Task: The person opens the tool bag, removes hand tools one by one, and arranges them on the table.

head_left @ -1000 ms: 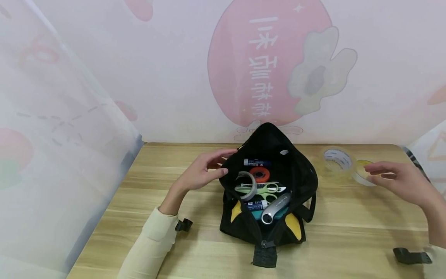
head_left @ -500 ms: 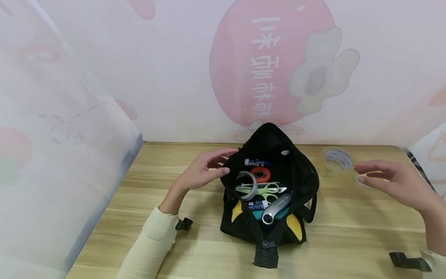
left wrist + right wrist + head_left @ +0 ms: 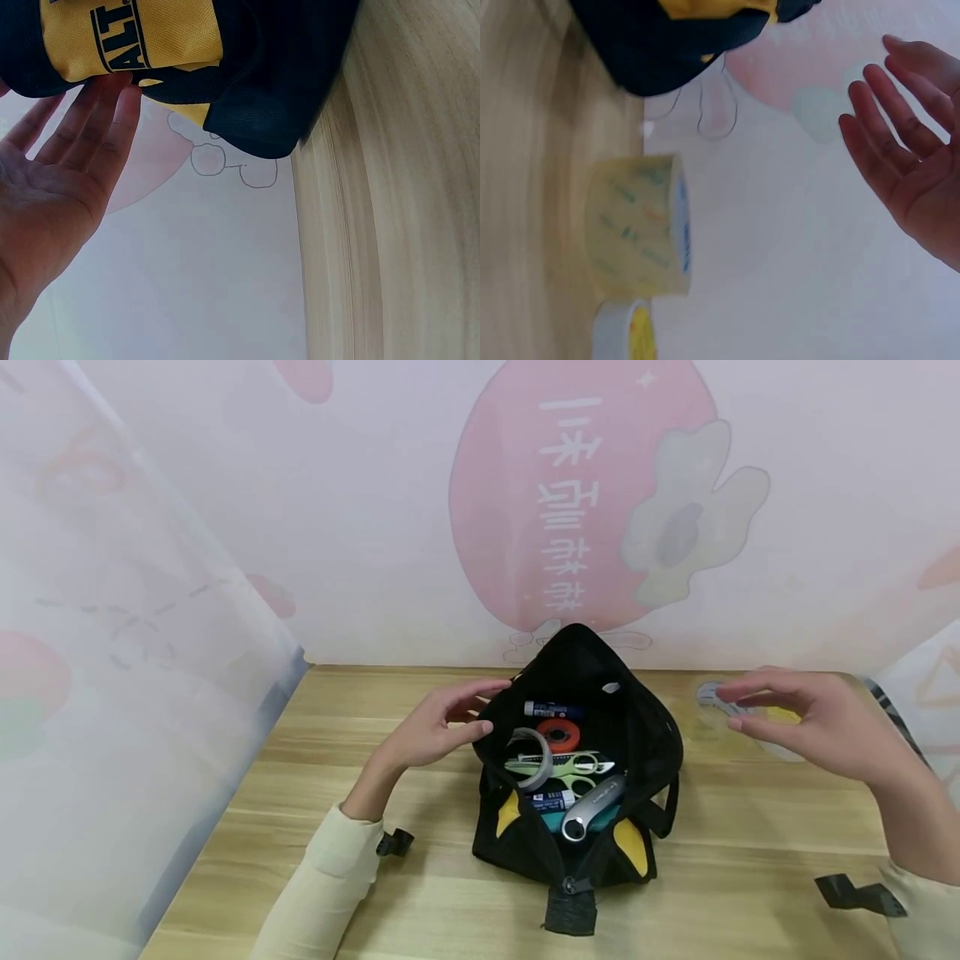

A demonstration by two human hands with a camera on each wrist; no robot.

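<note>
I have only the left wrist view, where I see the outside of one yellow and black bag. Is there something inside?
Observer: Yes. In the head view, light green scissors lie in the open bag.
Operator: Thank you. Is something held on the right side?
Observer: No, the head view shows the right grip open, with nothing in it.
Operator: And what stays on the table near there?
Observer: The right wrist view shows a wide clear tape roll beside a smaller white roll with a yellow face.
</note>
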